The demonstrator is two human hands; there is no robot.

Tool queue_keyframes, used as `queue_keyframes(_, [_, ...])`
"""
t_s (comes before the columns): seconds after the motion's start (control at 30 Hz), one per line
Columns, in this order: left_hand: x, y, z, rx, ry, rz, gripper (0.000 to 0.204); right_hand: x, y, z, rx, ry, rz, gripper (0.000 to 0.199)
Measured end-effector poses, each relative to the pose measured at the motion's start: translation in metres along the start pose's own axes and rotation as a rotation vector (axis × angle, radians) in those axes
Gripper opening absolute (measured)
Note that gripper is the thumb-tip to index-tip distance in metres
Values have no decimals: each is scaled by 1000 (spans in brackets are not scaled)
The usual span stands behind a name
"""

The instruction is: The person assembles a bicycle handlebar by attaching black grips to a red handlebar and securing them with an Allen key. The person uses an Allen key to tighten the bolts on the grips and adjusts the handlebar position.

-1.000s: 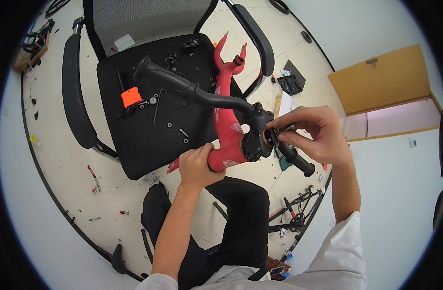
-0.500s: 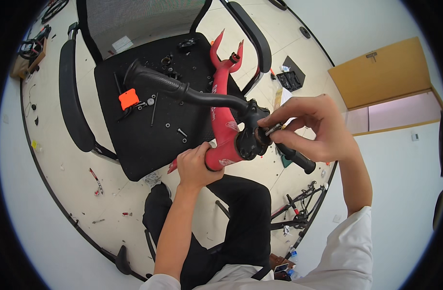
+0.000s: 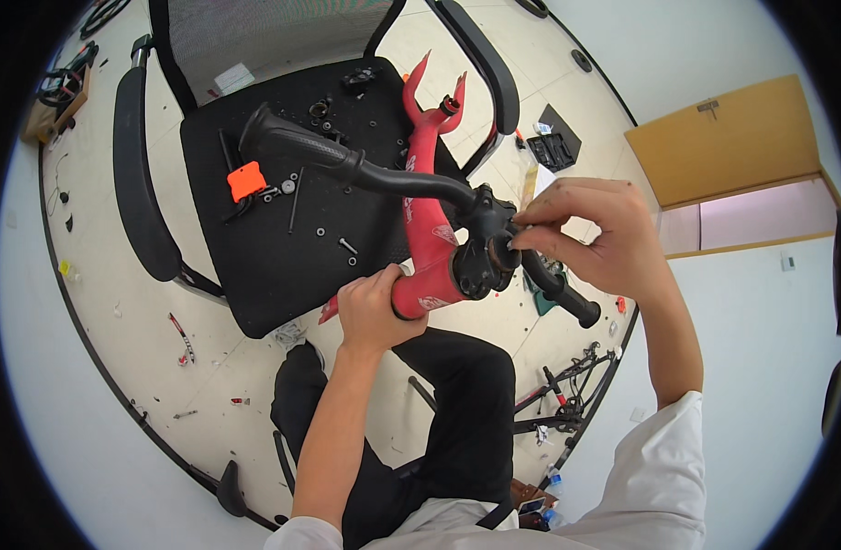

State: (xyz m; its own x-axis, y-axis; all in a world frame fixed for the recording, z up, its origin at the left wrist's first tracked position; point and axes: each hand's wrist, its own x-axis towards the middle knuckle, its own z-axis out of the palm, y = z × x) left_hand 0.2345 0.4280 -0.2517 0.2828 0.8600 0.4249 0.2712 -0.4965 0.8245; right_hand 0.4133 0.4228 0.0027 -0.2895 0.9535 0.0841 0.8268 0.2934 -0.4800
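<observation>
My left hand (image 3: 373,313) is wrapped round the head tube of a red bicycle frame (image 3: 428,215), which leans across the chair seat. A black stem (image 3: 480,266) sits at the end of that tube. It carries a black handlebar (image 3: 407,186) with a grip on its far left end. My right hand (image 3: 597,240) has thumb and forefinger pinched together at the round opening of the stem. What lies between those fingertips is hidden now.
Bolts, nuts and an orange block (image 3: 245,182) lie on the black chair seat (image 3: 255,275). An armrest (image 3: 480,64) rises beyond the frame. On the floor are a black tool case (image 3: 551,151), a second dark bicycle frame (image 3: 567,394) and a saddle (image 3: 230,490).
A small bolt-like metal piece showed between my right fingertips before. Those fingertips have moved closer against the stem opening, and the piece is out of sight. My left hand keeps its hold.
</observation>
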Motion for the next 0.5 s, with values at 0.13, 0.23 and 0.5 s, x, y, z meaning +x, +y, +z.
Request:
queue_keyframes(0.13, [-1,-1,-1,30,-48,-1,32,-1,-1,3,1,-22,22,14])
queue_keyframes(0.23, [-1,-1,0,42,-51,9,32,-2,-8,7,-57,-56,51,19])
queue_keyframes(0.5, [1,3,-1,28,-35,5,32,-10,5,7,-288,-80,-38,22])
